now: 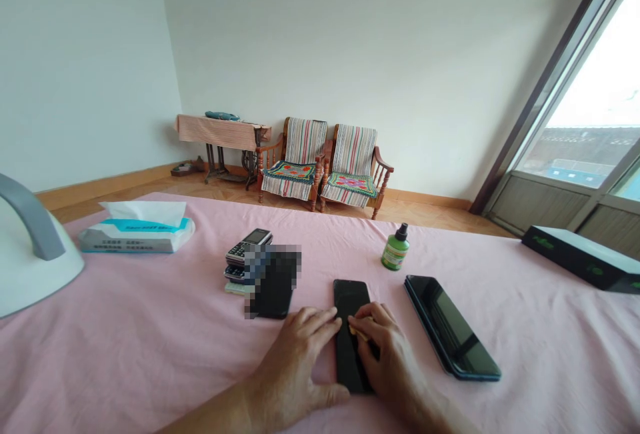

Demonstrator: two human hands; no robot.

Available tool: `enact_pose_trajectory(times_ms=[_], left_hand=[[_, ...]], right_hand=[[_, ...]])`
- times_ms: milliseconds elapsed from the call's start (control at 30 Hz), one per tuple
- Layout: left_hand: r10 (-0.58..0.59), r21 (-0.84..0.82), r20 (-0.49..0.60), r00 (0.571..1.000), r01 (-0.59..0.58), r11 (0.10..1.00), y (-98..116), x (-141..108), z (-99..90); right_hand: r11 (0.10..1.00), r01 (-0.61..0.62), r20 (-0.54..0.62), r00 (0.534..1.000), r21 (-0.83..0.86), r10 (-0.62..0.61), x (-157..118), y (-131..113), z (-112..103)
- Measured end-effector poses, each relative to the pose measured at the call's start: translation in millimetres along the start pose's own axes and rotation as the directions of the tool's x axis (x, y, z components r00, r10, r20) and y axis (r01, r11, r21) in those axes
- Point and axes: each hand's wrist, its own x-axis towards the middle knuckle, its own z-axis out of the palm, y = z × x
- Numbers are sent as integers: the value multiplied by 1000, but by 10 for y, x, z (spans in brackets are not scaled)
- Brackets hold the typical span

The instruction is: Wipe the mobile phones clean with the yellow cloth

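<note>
A black smartphone point(351, 294) lies flat on the pink tablecloth in front of me. My left hand point(295, 361) rests along its left side, fingers stretched over that edge and thumb apart near the bottom corner. Over the screen, my right hand point(387, 341) has its fingers pinched on a small yellowish piece point(357, 334), pressed against the glass. Mostly hidden by the fingers, that piece cannot be identified. To the right lie stacked dark smartphones point(453, 327). Left of my hands are another black phone point(275, 287), partly blurred out, and stacked keypad phones point(249, 247).
A green spray bottle point(396, 249) with a black top stands beyond the phones. A tissue pack point(135, 234) and a white appliance with a grey handle point(45, 241) are at left. A black box point(590, 257) sits at the right edge. Two chairs point(320, 164) stand beyond the table.
</note>
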Motion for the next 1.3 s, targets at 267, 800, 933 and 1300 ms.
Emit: enact_pose_trajectory(times_ms=[267,800,933,1300], left_hand=[[2,-17,-16,1000,-3,1000,7,-5,-2],[-11,-8,-3,1000,11,1000,-12,7,6],[10,10,-31,999,-10,1000,11,13,17],[-9,26,-1,1000,9,1000,34,14,-7]], right_hand=[[988,117,69,992,-104,-110,-298,24,-143],[991,114,222,967,76,-128,-216,-124,-356],[985,158,278,945,75,-172,-200,-175,-281],[994,77,253,963,74,-93,-184,-150,-406]])
